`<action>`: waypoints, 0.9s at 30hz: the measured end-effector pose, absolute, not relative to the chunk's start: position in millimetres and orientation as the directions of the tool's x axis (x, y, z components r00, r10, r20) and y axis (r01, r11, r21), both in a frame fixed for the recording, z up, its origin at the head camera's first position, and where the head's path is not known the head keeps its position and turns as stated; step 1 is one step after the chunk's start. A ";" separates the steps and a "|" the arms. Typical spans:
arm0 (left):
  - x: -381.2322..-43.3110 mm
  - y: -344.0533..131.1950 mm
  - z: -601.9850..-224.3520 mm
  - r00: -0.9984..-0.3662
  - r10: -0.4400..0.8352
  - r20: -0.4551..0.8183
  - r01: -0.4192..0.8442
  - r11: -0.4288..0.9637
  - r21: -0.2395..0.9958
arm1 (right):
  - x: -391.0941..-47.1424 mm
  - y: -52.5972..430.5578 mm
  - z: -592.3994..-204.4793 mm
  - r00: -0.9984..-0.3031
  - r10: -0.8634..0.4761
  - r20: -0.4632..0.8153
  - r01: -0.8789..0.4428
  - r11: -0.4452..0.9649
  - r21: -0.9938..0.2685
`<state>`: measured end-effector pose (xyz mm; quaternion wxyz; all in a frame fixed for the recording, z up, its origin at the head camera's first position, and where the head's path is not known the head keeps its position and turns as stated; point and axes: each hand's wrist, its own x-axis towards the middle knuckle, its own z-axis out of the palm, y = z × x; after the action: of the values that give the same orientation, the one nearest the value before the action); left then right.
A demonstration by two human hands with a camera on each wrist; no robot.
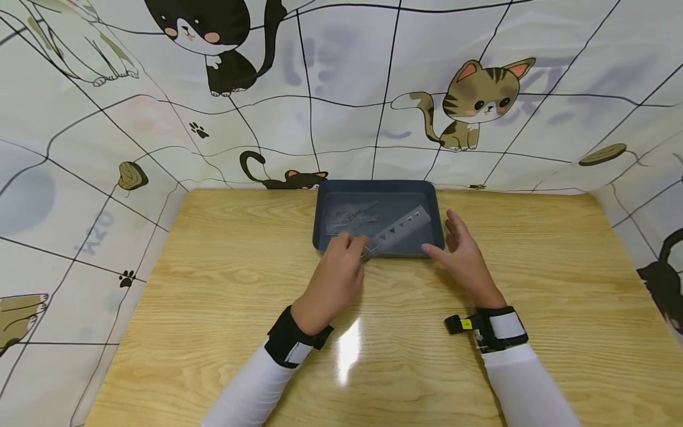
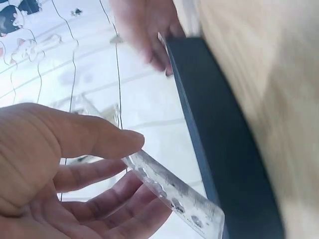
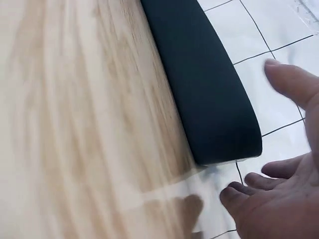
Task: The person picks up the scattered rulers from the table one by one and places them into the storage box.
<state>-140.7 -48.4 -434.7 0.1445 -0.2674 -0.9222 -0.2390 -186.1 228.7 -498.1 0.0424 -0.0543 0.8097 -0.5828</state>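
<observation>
My left hand (image 1: 333,279) pinches one end of a clear plastic ruler with cut-out shapes (image 1: 397,231) between thumb and fingers. In the left wrist view the ruler (image 2: 172,191) slants down and right from the fingertips. The ruler's far end hangs above a dark blue-grey tray (image 1: 379,188). Inside the tray, at its left, lie thin clear plastic pieces (image 1: 349,218), whose exact kind I cannot make out. My right hand (image 1: 469,264) holds nothing, its thumb and fingers spread around the tray's front right corner. In the right wrist view those fingers look apart from the tray (image 3: 214,99).
The tray stands at the back edge of a wooden table (image 1: 240,267). Behind it hangs a white cloth (image 1: 347,124) printed with cats and lines, which also rises at both sides. Each wrist wears a black strap (image 1: 290,341).
</observation>
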 end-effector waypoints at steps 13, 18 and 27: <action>-198.2 -70.6 -431.8 -0.771 0.572 0.280 0.614 0.784 0.091 | -186.1 222.9 -504.4 -0.990 -0.142 -0.023 -0.041 0.428 -0.903; -212.5 -71.5 -437.6 -0.770 0.597 0.223 0.628 0.772 0.101 | -185.8 223.3 -506.9 -0.988 -0.152 -0.008 -0.055 0.410 -0.910; -235.3 -69.4 -444.0 -0.724 0.686 0.078 0.690 0.717 0.095 | -189.0 225.7 -510.2 -0.984 -0.176 0.023 -0.088 0.370 -0.925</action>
<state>-235.3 -69.4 -444.0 0.0187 -0.3712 -0.9265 -0.0590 -189.0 225.7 -510.2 0.0396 -0.0796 0.8267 -0.5556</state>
